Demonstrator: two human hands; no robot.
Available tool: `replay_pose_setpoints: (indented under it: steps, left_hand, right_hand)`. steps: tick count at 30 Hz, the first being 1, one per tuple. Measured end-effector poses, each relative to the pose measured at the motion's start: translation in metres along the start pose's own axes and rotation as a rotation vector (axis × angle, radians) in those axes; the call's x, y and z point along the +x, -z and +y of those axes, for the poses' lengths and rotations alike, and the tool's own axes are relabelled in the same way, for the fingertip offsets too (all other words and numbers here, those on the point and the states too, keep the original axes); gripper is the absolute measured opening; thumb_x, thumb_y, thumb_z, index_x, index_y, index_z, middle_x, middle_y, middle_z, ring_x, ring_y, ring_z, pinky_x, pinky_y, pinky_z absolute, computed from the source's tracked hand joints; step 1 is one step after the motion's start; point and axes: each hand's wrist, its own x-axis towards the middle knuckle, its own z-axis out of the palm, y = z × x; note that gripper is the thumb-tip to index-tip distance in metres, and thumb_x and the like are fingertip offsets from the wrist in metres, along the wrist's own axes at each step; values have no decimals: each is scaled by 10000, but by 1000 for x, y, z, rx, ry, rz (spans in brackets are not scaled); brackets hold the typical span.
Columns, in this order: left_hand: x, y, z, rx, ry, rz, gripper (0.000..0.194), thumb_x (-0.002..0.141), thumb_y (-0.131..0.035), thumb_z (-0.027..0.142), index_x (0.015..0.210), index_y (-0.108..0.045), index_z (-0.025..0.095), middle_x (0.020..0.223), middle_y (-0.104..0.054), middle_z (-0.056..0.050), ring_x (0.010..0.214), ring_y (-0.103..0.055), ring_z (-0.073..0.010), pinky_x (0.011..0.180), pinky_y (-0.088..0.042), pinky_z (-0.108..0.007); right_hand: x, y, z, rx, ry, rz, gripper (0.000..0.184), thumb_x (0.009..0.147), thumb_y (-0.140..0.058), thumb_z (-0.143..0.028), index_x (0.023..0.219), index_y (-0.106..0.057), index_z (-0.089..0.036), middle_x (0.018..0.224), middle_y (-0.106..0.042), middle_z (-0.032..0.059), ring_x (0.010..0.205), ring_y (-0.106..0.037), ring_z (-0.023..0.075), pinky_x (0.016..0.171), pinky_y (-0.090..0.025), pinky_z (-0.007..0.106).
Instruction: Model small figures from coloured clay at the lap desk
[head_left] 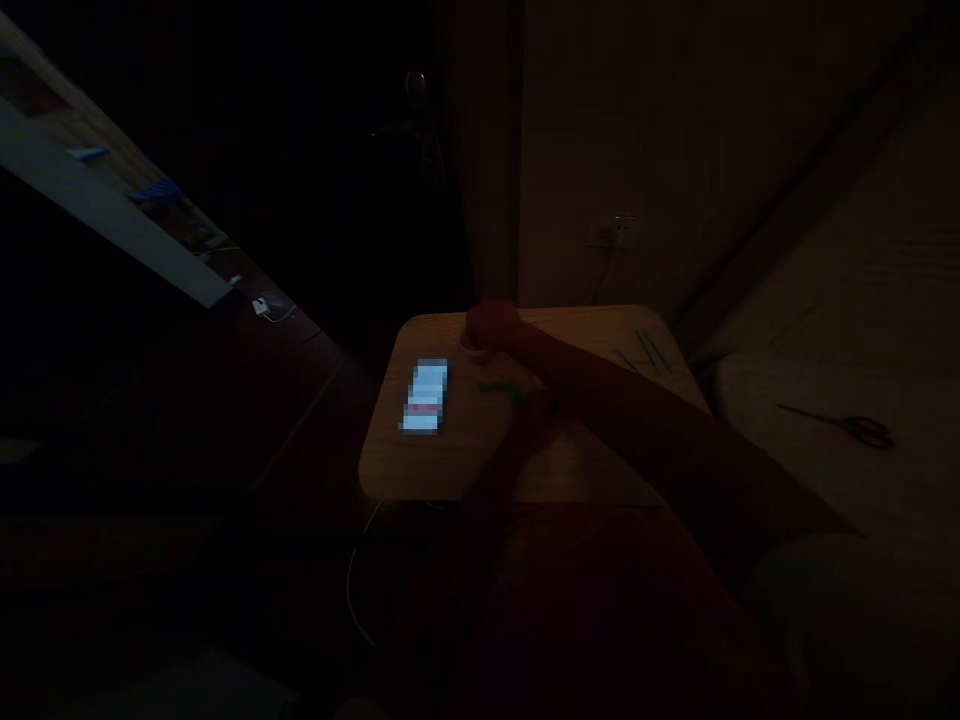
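The room is very dark, so fine detail is lost. My right hand (493,322) reaches across to the far edge of a small wooden table (450,470), its fingers curled down at a small pale round dish (474,352). Whether they grip the dish or something in it is hidden. Nearer to me, my left hand (538,404) lies below my right forearm with its fingers closed. A bent green strip (499,386) runs leftward out of it over the tabletop. Left of both hands, a lit phone (425,397) rests on the table, its screen blurred.
Several thin green sticks (651,352) lie at the table's far right. Scissors (862,430) rest on a pale surface to the right. A wall socket (622,230) is behind the table, and a white cable (349,575) hangs at the front left. A white plug (260,306) lies further left.
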Motion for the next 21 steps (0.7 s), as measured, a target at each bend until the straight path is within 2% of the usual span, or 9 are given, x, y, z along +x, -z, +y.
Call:
replay_pose_setpoints:
  steps: [3, 6, 10, 13, 15, 17, 19, 21]
  left_hand:
    - [-2, 0, 5, -56, -5, 1, 161, 885, -632, 284, 801, -705, 167, 840, -739, -28, 838, -658, -201, 785, -505, -308]
    - [-2, -1, 7, -158, -8, -16, 170, 894, -627, 281, 818, -721, 162, 828, -742, -21, 822, -660, -185, 771, -512, -285]
    - [0, -2, 2, -337, 2, 34, 286, 943, -638, 421, 874, -741, 163, 815, -737, -24, 813, -659, -162, 771, -519, -262]
    - [3, -3, -3, -481, 50, 122, 417, 943, -641, 570, 970, -744, 167, 730, -680, -5, 665, -591, -123, 636, -456, -235]
    - [5, -3, -5, -575, 89, 180, 494, 954, -603, 636, 976, -732, 160, 601, -584, 24, 530, -487, -102, 531, -377, -234]
    - [8, -2, -4, -654, 106, 264, 527, 988, -543, 645, 906, -708, 151, 525, -515, 35, 466, -424, -97, 478, -335, -243]
    - [12, 0, -2, -742, 133, 300, 559, 1015, -485, 653, 819, -661, 160, 535, -549, 11, 462, -458, -108, 470, -368, -255]
    - [14, 2, -1, -807, 181, 335, 604, 1008, -463, 700, 754, -615, 174, 557, -577, -10, 473, -500, -122, 463, -396, -266]
  right_hand:
    - [0, 5, 3, 7, 2, 11, 299, 936, -688, -231, 1167, -843, -122, 1218, -798, 230, 1136, -773, 369, 915, -610, 411]
    - [-2, 12, 11, 72, -7, 76, 235, 895, -748, -249, 1081, -869, -173, 1175, -819, 170, 1096, -778, 335, 903, -602, 375]
    - [-9, 14, 25, 102, -23, 128, 181, 892, -744, -228, 1009, -882, -219, 1136, -827, 131, 1092, -762, 297, 920, -573, 349]
    - [-23, 9, 38, 215, -41, 242, 208, 926, -711, -266, 1048, -875, -225, 1111, -827, 114, 1065, -748, 278, 900, -555, 339]
    - [-39, 3, 49, 366, -74, 377, 256, 960, -665, -305, 1095, -865, -220, 1054, -825, 93, 996, -740, 252, 854, -544, 323]
    - [-64, -6, 60, 508, -100, 499, 300, 954, -661, -348, 1100, -864, -183, 869, -790, 76, 825, -709, 218, 769, -523, 313]
    - [-93, -21, 68, 638, -132, 591, 336, 948, -655, -409, 1084, -865, -185, 678, -693, 27, 663, -624, 186, 678, -488, 304]
    - [-123, -40, 73, 757, -158, 645, 350, 945, -646, -430, 1086, -867, -197, 623, -645, 14, 597, -554, 174, 628, -452, 306]
